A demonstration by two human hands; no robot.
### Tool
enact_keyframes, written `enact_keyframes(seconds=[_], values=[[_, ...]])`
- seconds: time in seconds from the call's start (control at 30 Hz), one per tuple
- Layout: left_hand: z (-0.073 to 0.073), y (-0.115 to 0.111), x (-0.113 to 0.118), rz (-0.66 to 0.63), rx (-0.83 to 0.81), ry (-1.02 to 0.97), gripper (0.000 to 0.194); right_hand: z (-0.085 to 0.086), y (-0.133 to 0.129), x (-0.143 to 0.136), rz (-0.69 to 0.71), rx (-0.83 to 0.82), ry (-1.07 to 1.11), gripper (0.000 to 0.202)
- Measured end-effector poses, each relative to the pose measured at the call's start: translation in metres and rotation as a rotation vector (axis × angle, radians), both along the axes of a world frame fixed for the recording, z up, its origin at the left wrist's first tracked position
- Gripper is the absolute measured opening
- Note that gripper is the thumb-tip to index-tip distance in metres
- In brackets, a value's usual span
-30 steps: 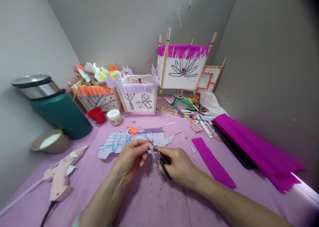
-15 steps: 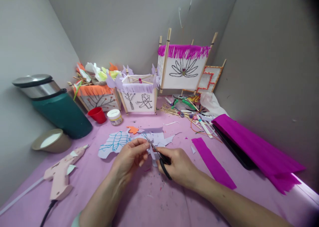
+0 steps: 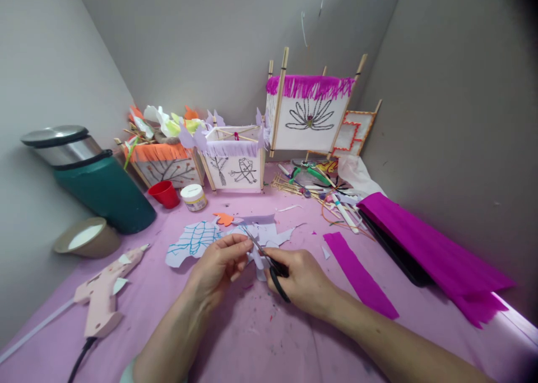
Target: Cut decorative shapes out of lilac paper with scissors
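Observation:
Black-handled scissors (image 3: 279, 278) are in my right hand (image 3: 305, 282), fingers wrapped round the handles and the blades pointing up and left. My left hand (image 3: 225, 262) pinches a small piece of pale lilac paper (image 3: 257, 260) at the blades, mostly hidden by fingers and scissors. Just beyond my hands lie lilac paper scraps (image 3: 267, 232) and an orange paper cutout (image 3: 225, 219). A lilac piece with blue drawn lines (image 3: 193, 243) rests beside my left hand. To the right of my right hand is a magenta paper strip (image 3: 357, 274).
A pink glue gun (image 3: 98, 293), a bowl (image 3: 86, 238), a green tumbler (image 3: 105, 190), a red cup (image 3: 165, 195) and a white jar (image 3: 194, 197) stand left. Paper lanterns (image 3: 235, 170) line the back. Pliers (image 3: 313, 174), sticks and markers (image 3: 344, 214) lie right, near folded magenta paper (image 3: 432, 248).
Both hands stay in nearly the same place. The scissors and the paper at their blades have shifted only very slightly.

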State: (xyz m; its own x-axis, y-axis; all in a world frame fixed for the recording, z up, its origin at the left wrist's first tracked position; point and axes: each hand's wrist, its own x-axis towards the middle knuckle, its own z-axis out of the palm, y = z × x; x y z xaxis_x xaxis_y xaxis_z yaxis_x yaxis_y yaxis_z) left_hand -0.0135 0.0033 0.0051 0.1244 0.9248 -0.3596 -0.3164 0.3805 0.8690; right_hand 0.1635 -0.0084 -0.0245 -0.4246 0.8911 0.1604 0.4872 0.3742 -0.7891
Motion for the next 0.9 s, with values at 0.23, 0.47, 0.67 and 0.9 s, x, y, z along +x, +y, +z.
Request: enact_keyframes(seconds=[0.23, 0.47, 0.67, 0.9], values=[[-0.0006, 0.0011, 0.0007, -0.027, -0.012, -0.049, 0.03, -0.002, 0.0003, -0.0003, -0.004, 0.009, -0.003, 0.021], [-0.0022, 0.0021, 0.0018, -0.064, -0.023, -0.086, 0.03, 0.0003, -0.0011, -0.0012, -0.019, 0.008, -0.011, 0.025], [-0.0002, 0.0, 0.0008, -0.11, -0.059, -0.157, 0.029, -0.0003, -0.0014, -0.0018, -0.024, 0.051, 0.002, 0.024], [0.0012, 0.0016, -0.0039, -0.126, -0.042, -0.169, 0.027, -0.0004, -0.0008, -0.0026, 0.011, 0.06, 0.034, 0.025]])
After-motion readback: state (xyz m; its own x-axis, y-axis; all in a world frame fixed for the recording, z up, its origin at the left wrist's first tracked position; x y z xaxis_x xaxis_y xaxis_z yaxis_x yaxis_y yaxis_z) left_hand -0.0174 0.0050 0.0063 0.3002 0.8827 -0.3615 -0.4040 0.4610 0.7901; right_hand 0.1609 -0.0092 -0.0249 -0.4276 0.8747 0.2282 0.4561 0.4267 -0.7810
